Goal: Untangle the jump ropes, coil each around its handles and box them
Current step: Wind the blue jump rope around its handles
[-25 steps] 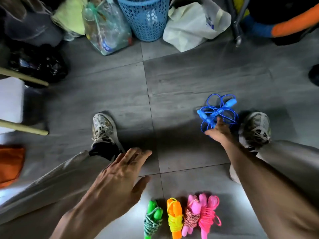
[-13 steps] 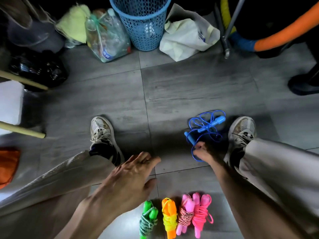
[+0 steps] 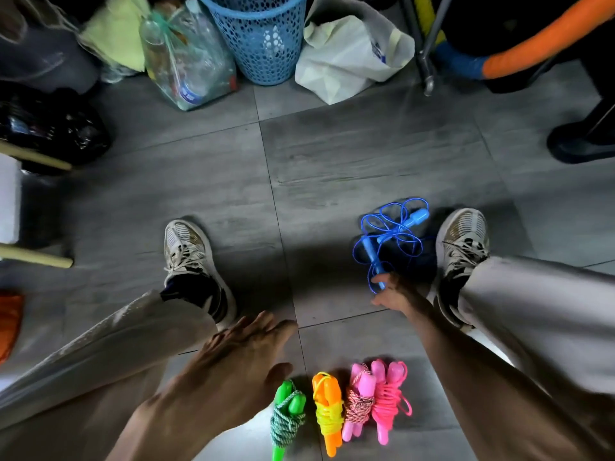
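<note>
Right hand [image 3: 396, 294] pinched the near end of one handle of the blue jump rope [image 3: 389, 237]; rope was a loose tangle on the grey floor tiles [image 3: 332, 168], just beside the right shoe [image 3: 462, 244]. Left hand [image 3: 239, 364] hovered with fingers straight and spread, holding nothing, near the left shoe [image 3: 189, 257]. Four coiled ropes lay in a row by the bottom edge, touching or nearly so: green rope [image 3: 286, 417], orange rope [image 3: 327, 410], pink rope with speckled cord [image 3: 357, 400], pink rope [image 3: 387, 397]. Far side of floor: blue basket [image 3: 263, 38], white bag [image 3: 346, 58], clear bag of bottles [image 3: 186, 58].
</note>
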Demonstrator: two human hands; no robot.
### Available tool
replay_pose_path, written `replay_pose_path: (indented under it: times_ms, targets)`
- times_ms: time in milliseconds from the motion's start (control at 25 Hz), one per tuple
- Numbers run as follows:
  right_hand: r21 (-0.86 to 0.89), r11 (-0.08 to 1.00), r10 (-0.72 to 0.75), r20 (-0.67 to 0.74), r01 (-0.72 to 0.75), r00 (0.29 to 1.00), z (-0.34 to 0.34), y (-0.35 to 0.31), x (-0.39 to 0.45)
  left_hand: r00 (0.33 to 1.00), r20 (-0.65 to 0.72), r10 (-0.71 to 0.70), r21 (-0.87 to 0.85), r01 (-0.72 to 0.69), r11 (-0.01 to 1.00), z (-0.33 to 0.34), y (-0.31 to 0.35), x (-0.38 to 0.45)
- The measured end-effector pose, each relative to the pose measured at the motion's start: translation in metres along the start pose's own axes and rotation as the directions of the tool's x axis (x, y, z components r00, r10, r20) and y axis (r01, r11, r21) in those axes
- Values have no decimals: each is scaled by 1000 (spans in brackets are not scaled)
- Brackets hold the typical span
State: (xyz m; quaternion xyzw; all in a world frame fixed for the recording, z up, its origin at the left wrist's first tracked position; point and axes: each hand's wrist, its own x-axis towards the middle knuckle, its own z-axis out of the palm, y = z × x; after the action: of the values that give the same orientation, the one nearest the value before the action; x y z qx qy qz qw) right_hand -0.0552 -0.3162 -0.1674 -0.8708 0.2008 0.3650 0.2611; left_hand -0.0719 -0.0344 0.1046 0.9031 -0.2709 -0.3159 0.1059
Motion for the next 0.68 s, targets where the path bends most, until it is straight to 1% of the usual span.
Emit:
replay_pose_path:
  times_ms: [40, 120, 160, 200, 240, 280, 360, 400, 480, 560, 640, 680]
  targets:
    - [16, 999, -49, -81, 50, 996, 5, 1, 0, 1000, 3, -3, 0, 3, 1000, -3, 0, 1]
    - [35, 987, -141, -289, 158, 947, 9, -1, -6, 1000, 11, 3, 26, -3, 1000, -7, 3, 3]
    - [70, 983, -136, -361, 172, 923, 5, -5, -10, 1000, 13, 3, 37, -3, 999, -10, 6, 4]
    - [134, 980, -83, -389, 145, 918, -3, -11, -14, 1000, 19, 0, 45, -1, 999, -11, 9, 5]
    - [237, 968, 4, -353, 85, 936, -16, -17, -21, 1000, 24, -1, 54, 0, 999, -13, 13, 7]
    - [372, 928, 81, -290, 34, 953, -33, -22, -29, 1000, 29, -4, 64, 2, 998, -15, 16, 8]
    - [656, 755, 162, -161, -17, 974, -72, -23, -47, 999, 33, -25, 80, 23, 997, -20, 22, 11]
    - [738, 674, 160, -106, -30, 981, -94, -21, -61, 999, 27, -37, 81, 35, 996, -23, 25, 13]
    - [820, 572, 51, -41, 5, 998, -129, -25, -92, 999, -13, -48, 81, 49, 995, -30, 32, 17]
    - [875, 483, -122, 34, 30, 992, -155, -48, -127, 992, -97, -75, 76, 82, 994, -38, 42, 21]
    - [911, 413, -256, 103, 12, 961, -168, -81, -162, 961, -244, -129, 10, 135, 991, -44, 50, 24]
    - [915, 403, -317, 145, -5, 937, -173, -97, -178, 931, -336, -140, -30, 138, 990, -47, 51, 25]
